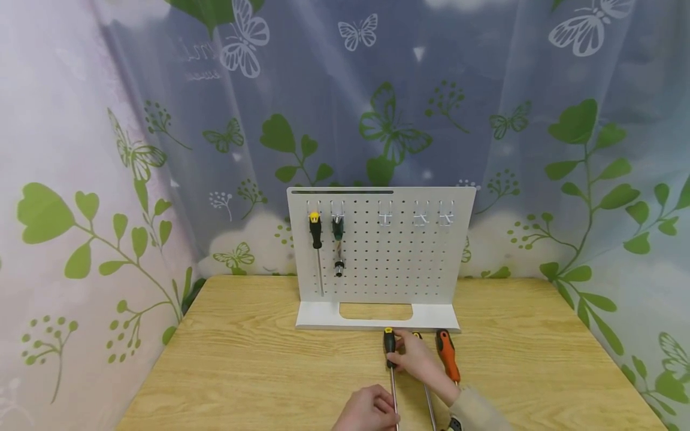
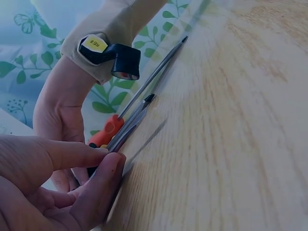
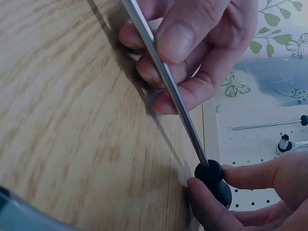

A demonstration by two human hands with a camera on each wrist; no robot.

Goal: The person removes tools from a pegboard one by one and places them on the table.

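Screwdriver (image 1: 392,379) held two-handed!
Its axis runs near to far: right hand (image 1: 420,361) pinching the far handle (image 1: 389,348), left hand (image 1: 368,410) pinching the shaft (image 1: 395,395) nearer.

This looks like a small tool spot screened off by curtains (image 1: 312,78) printed with leaves and butterflies, though whether it sits in a home or a workshop cannot be told. On the wood-grain table (image 1: 232,353) stands a white pegboard (image 1: 399,256) with wire hooks (image 1: 421,218), a screwdriver (image 1: 315,232) and a ratchet (image 1: 338,228) hanging from it, and more screwdrivers (image 1: 389,347) in front show a place for hand tools
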